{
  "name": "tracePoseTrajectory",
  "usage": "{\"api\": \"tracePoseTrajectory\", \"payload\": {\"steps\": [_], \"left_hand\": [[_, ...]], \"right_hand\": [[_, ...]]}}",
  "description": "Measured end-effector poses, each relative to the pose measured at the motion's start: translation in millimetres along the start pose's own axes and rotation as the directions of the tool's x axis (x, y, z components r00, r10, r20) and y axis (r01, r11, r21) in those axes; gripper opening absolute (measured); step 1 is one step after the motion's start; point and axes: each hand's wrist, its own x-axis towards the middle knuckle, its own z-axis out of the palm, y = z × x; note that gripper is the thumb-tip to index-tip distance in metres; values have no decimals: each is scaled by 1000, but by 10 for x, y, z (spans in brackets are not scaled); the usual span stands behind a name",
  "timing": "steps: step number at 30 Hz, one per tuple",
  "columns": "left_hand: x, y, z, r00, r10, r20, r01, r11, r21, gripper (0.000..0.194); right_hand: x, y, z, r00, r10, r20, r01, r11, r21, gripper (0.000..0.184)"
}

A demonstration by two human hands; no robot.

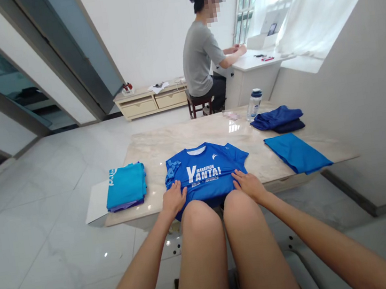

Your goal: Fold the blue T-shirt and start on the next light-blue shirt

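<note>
A blue T-shirt (pixel 205 166) with white lettering lies spread on the table, collar away from me, its lower part dropping over the near edge by my knees. My left hand (pixel 175 197) rests on the shirt's left side, fingers stretched out over the fabric. On the opposite side, my right hand (pixel 248 185) touches the shirt with its fingers spread and flat. Slight creases run across the cloth between both hands. The hem is hidden behind my knees.
Folded turquoise clothes (pixel 126 186) are stacked on the marble-topped table (pixel 150 143) at left. At right lie a folded blue cloth (pixel 297 152), dark blue garments (pixel 277 119) and a water bottle (pixel 254 104). Another person (pixel 199 58) sits at a white desk (pixel 256 60) beyond.
</note>
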Motion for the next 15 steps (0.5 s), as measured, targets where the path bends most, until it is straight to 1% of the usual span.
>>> {"api": "tracePoseTrajectory", "payload": {"steps": [2,4,6,8,11,13,15], "left_hand": [[-73,24,-181,998,-10,68,7,999,45,60],[-143,35,-299,994,10,107,-17,998,58,52],[-196,23,-355,992,28,121,-35,998,56,43],[-219,6,-362,994,28,110,-33,998,44,42],[-182,19,-287,997,36,66,-37,999,7,49],[-118,58,-180,997,61,39,-60,998,-18,52],[-45,100,-32,997,78,11,-77,996,-39,54]], "right_hand": [[-66,-48,-227,997,13,71,-11,1000,-21,52],[-113,-67,-415,990,23,141,-18,999,-40,48],[-131,-44,-540,984,42,173,-38,999,-27,47],[-110,7,-597,984,80,157,-83,996,13,46],[3,65,-548,987,114,112,-121,991,63,48],[127,45,-415,992,88,93,-95,992,79,54],[264,-26,-207,997,35,65,-42,993,107,61]]}}
